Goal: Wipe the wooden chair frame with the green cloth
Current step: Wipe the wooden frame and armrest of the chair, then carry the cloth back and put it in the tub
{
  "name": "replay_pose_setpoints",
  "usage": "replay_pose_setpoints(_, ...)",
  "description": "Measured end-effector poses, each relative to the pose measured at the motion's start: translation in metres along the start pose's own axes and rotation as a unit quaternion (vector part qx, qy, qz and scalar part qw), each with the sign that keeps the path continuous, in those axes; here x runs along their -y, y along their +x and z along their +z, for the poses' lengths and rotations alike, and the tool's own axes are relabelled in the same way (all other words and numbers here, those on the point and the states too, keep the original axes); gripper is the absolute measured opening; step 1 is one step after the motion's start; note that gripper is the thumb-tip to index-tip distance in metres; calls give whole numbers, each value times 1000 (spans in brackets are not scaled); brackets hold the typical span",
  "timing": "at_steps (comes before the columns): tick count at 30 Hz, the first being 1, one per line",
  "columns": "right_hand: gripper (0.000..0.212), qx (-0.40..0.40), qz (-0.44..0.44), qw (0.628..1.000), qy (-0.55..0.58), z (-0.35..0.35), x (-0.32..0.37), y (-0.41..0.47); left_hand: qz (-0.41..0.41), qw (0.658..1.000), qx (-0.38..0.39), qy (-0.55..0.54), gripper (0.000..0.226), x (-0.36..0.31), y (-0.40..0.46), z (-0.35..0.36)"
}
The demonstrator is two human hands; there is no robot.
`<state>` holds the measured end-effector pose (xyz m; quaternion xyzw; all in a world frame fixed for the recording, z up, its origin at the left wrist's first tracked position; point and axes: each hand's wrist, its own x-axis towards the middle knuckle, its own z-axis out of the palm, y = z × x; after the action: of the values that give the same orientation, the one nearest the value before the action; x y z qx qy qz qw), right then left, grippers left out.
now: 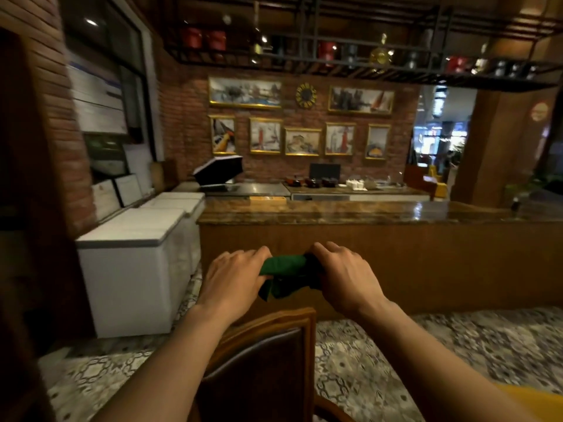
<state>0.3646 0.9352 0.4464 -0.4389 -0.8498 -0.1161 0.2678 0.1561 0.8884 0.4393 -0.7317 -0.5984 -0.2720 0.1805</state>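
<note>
The green cloth (285, 271) is bunched between both hands, held in the air above the chair. My left hand (234, 277) grips its left end and my right hand (344, 274) grips its right end, knuckles up. Below them stands the wooden chair (300, 322), its brown frame curving around a dark padded back. The cloth hangs a little above the chair's top rail and does not touch it. The chair's seat and legs are out of view.
A long wooden bar counter (365, 211) with a glossy top runs across just beyond the chair. White chest freezers (131, 269) stand at the left against a brick wall. Patterned tile floor (457, 345) spreads to the right. Something yellow (530, 394) shows at the lower right.
</note>
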Motion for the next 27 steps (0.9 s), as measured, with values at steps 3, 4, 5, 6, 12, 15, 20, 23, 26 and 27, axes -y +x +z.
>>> replay_pose_setpoints(3,48,-13,-52,998,41,-9,40,20,-36,998,-23,52,16,25,-20,-45)
replay_pose_setpoints(4,48,-16,-70,996,56,-11,54,27,-51,996,-31,71,16,33,-27,-58)
replay_pose_setpoints(5,48,-18,-91,993,72,-13,69,32,-68,993,-36,92,15,40,-37,-73)
replay_pose_setpoints(6,47,-20,-113,990,85,-14,85,37,-88,989,-38,114,15,47,-48,-87)
replay_pose_setpoints(12,48,-16,-235,957,168,-15,198,55,-193,950,-36,243,17,75,-133,-178)
replay_pose_setpoints(15,43,5,-300,929,218,-16,267,47,-259,917,-18,302,19,78,-189,-225)
replay_pose_setpoints(20,36,20,-391,871,296,-33,383,-1,-360,848,13,388,22,65,-296,-305)
replay_pose_setpoints(23,35,22,-439,831,341,-55,445,-37,-408,818,10,405,22,50,-360,-351)
replay_pose_setpoints(26,38,33,-484,793,369,-80,502,-78,-453,787,-1,418,24,29,-426,-391)
replay_pose_setpoints(27,39,36,-497,782,375,-88,520,-94,-468,777,-5,421,23,22,-448,-403)
